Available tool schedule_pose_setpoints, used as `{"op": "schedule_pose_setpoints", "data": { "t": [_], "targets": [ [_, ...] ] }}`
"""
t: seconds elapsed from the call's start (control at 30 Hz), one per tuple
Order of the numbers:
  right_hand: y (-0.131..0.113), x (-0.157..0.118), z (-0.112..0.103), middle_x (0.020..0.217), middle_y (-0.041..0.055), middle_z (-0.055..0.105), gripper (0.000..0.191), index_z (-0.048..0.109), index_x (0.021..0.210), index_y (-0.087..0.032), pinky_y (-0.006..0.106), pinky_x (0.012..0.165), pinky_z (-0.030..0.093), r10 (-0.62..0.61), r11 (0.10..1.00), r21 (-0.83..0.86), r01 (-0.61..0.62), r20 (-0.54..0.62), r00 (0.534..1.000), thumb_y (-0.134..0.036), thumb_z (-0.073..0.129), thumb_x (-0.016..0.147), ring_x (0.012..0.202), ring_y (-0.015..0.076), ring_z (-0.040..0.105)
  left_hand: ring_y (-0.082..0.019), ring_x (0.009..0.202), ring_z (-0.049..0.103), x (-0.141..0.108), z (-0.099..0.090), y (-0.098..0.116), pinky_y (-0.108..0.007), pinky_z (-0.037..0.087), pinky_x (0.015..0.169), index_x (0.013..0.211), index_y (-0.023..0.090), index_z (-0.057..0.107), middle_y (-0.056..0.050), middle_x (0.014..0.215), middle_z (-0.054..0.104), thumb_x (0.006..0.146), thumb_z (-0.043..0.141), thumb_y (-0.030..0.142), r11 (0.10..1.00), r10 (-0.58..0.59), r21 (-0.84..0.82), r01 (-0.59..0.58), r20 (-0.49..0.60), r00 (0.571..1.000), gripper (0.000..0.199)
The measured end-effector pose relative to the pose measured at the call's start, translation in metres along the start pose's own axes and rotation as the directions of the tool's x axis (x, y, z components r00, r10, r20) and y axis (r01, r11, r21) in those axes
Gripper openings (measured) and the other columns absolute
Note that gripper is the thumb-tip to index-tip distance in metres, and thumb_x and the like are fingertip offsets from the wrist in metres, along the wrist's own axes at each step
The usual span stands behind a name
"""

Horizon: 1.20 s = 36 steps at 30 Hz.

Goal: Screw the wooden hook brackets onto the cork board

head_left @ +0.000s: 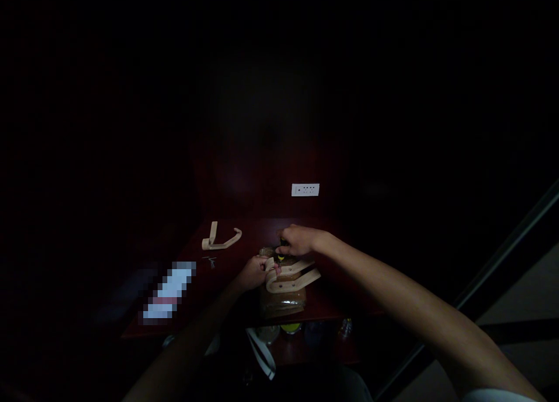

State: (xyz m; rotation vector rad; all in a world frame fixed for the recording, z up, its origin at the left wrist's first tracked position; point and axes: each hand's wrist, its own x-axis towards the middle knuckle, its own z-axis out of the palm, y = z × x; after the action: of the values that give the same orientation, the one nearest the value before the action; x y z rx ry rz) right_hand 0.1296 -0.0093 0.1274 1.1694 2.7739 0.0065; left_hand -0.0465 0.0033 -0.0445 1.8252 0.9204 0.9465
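A light wooden bracket (293,286) with bent arms and small holes rests on a brown package (282,306) wrapped in clear tape. My left hand (254,274) is closed on the bracket's curved end, steadying it from the left. Above it, my right hand (299,240) grips the black-and-yellow handle of what looks like a screwdriver (281,254), held upright with the tip pointing down at the bracket. Dim light and my fingers hide the tip's exact contact. Another bent wooden piece (223,246), ending in a hook, lies farther left, with several thin screws or nails (211,261) near it.
The dark red table (227,309) meets a wall carrying a white socket panel (305,190). A pixelated white sheet (169,291) lies at the left edge. Beneath the tabletop, a shelf holds a yellow-green-lidded container (291,328) and a pale strap (262,355).
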Motion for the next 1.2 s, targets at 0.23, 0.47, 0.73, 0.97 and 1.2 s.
{"op": "schedule_pose_setpoints", "data": {
  "t": [0.23, 0.47, 0.73, 0.97, 1.2],
  "targets": [
    [0.004, -0.002, 0.004, 0.084, 0.0151, 0.069, 0.049, 0.066, 0.095, -0.011, 0.027, 0.058, 0.039, 0.049, 0.998, -0.025, -0.049, -0.012, 0.999, -0.053, 0.042, 0.087, 0.074, 0.0214, 0.064, -0.009, 0.054, 0.05, 0.0, 0.001, -0.002, -0.02, 0.04, 0.051, 0.068, 0.009, 0.067, -0.002, 0.062, 0.061, 0.067, 0.071, 0.043, 1.0, 0.006, 0.01, -0.006, -0.002, 1.0, 0.034],
    [-0.002, -0.004, 0.005, 0.086, 0.0088, 0.067, 0.04, 0.053, 0.111, -0.016, 0.023, 0.05, 0.036, 0.021, 0.995, 0.096, -0.018, -0.03, 0.999, -0.041, 0.056, 0.08, 0.066, 0.0172, 0.06, -0.009, 0.054, 0.046, -0.001, 0.001, 0.006, -0.019, 0.037, 0.051, 0.062, 0.01, 0.065, 0.0, 0.058, 0.056, 0.07, 0.068, 0.042, 0.997, 0.052, 0.054, -0.052, 0.011, 0.999, 0.033],
    [-0.005, -0.005, -0.002, 0.077, 0.0039, 0.064, 0.019, 0.056, 0.1, -0.018, 0.021, 0.051, 0.033, -0.035, 0.994, 0.099, 0.035, 0.006, 0.999, -0.025, 0.053, 0.083, 0.062, 0.0127, 0.054, -0.007, 0.051, 0.04, -0.001, 0.002, 0.008, -0.019, 0.033, 0.049, 0.054, 0.012, 0.06, 0.002, 0.054, 0.05, 0.069, 0.068, 0.04, 0.992, 0.081, 0.094, -0.078, -0.027, 0.996, 0.034],
    [0.001, -0.001, 0.007, 0.084, 0.009, 0.066, 0.029, 0.056, 0.103, -0.016, 0.023, 0.051, 0.035, -0.017, 0.996, 0.089, 0.019, -0.025, 1.0, -0.039, 0.047, 0.088, 0.066, 0.0166, 0.059, -0.007, 0.051, 0.038, -0.002, 0.002, 0.013, -0.019, 0.032, 0.05, 0.052, 0.012, 0.056, 0.003, 0.055, 0.048, 0.068, 0.069, 0.039, 0.993, 0.08, 0.093, -0.077, -0.037, 0.996, 0.034],
    [0.002, 0.001, 0.013, 0.087, 0.0127, 0.065, 0.039, 0.056, 0.101, -0.014, 0.025, 0.056, 0.038, 0.036, 0.997, 0.071, -0.033, -0.047, 0.998, -0.049, 0.044, 0.088, 0.074, 0.0198, 0.061, -0.007, 0.052, 0.038, -0.003, 0.002, 0.016, -0.019, 0.031, 0.048, 0.049, 0.013, 0.053, 0.002, 0.054, 0.047, 0.066, 0.07, 0.041, 0.994, 0.055, 0.094, -0.05, -0.05, 0.997, 0.037]
  ]
}}
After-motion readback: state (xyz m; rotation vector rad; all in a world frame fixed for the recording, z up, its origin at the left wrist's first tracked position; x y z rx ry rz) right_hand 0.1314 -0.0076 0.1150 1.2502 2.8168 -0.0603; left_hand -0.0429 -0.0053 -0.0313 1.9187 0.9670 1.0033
